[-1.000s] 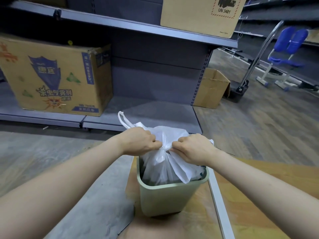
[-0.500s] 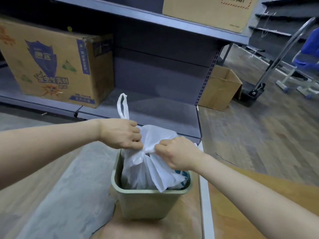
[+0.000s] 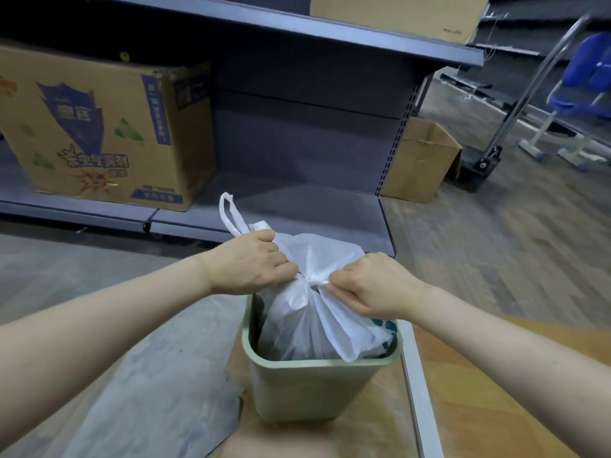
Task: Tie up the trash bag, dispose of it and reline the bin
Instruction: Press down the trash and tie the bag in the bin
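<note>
Grey shelving stands beyond my left hand (image 3: 249,264) and right hand (image 3: 370,285), both fists clamped on the handles of the thin, slippery trash bag (image 3: 314,325), sitting in the bin (image 3: 310,388) beneath them, best gripped near its knot.

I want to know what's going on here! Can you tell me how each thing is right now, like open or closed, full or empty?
White trash bag: full, neck gathered into a knot, sitting inside the bin.
Green bin: upright on the floor.
Left hand: grips one bag handle.
Right hand: pinches the bag at the knot.
Printed cardboard box: upright on the bottom shelf.
Plain cardboard box: on the floor, flaps open.
</note>
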Available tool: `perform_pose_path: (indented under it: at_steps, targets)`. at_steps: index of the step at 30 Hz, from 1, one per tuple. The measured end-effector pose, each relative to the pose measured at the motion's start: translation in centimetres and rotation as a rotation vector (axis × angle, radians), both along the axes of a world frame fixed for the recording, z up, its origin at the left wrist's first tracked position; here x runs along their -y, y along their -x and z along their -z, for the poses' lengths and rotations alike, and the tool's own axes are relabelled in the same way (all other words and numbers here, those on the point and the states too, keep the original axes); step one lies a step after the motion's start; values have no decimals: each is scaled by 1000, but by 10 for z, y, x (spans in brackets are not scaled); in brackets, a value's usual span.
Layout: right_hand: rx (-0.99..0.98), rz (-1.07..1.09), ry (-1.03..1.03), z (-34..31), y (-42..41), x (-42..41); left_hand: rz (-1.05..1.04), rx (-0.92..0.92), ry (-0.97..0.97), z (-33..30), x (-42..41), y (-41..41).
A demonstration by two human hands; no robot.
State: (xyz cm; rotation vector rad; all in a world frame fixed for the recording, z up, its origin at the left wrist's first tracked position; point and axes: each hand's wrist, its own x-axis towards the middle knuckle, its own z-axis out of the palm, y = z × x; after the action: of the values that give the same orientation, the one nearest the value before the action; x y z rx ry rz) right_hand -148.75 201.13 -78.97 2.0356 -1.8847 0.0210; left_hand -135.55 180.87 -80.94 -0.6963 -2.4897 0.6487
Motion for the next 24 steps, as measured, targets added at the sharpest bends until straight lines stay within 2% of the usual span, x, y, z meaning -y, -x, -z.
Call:
perform_pose_path:
  at_steps: [6, 12, 18, 21, 23, 24]
  targets:
    - [57, -19, -4, 0, -9, 2, -8, -18, -84, 5, 11, -6]
    - [211, 3, -20, 17, -16, -7, -3, -70, -108, 12, 9, -14]
    - [226, 13, -28, 20, -25, -6, -175, 40, -176, 22, 16, -34]
    - [399, 138, 98, 25, -16, -12, -298, 104, -195, 28, 34, -46]
    - [450, 303, 224, 29, -1, -17, -319, 137, -169, 36, 35, -49]
    - [457, 420, 214, 33, 8, -18, -318, 151, -174, 42, 35, -50]
